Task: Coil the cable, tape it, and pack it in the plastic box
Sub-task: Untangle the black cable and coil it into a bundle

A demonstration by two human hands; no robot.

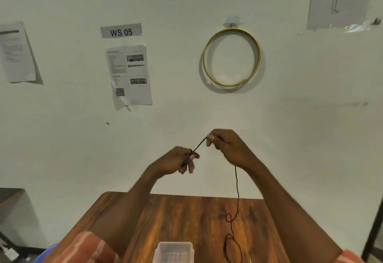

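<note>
Two bare hands are raised above the far edge of the desk, with a thin dark cable strung taut between them. The left hand sits at about seven o'clock from the right hand; each grip is closed on the cable, thumb and forefinger pinched together around it, the left one seeming to hold the free end. From the right hand the rest of the cable drops toward six o'clock, hangs clear of the forearm, and lands on the desk in a couple of loose, kinked loops near the front edge.

At six o'clock on the desk, just left of those loops, stands the plastic box, clear and open at the top. No roll of tape shows in view.

This looks like the very start of coiling: no loop has yet formed in the hands. To do it well, the left grip should probably stay firm on the end as an anchor while the right slides along the cable, feeding even lengths back to the left so each turn matches the last. The kinks in the slack on the desk suggest twist in the cable; rolling it slightly between the fingers with each turn would likely let the loops lie flat rather than figure-eight. Turns kept small enough for the box will save re-coiling later. Drawing the slack up gently should keep the desk loops from knotting.
</note>
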